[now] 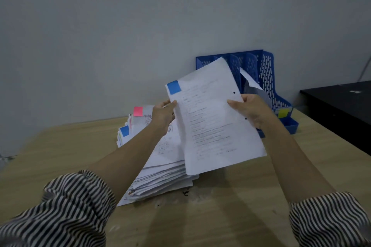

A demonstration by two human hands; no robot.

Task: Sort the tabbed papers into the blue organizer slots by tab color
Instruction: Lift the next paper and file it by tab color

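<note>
The blue plastic organizer with perforated walls (267, 78) stands upright at the back of the light wooden table (230, 216), close to the grey wall (120, 26), and its slots open toward the person. In 1 slot on the right side a white sheet (250, 84) leans, partly hidden behind the held paper; a small yellow tab (282, 113) shows at the low front edge of the organizer. How many slots it has in all I cannot tell, because the paper covers part of it. The held white printed paper with a blue tab at its upper left corner (210, 122) is lifted above the table, tilted, in front of the organizer. The left hand (163, 115) pinches its left edge, fingers curled around the margin. The right hand (252, 110) grips its right edge, with the thumb on the printed face and the other fingers behind the sheet. Under the left forearm lies a thick, uneven stack of white papers (160, 170) on the table; a pink tab (138, 111) and another blue tab (124, 130) stick out at its far end. Both arms wear black-and-white striped sleeves (70, 206), pushed up. A black surface (341, 110) is at the right.
</note>
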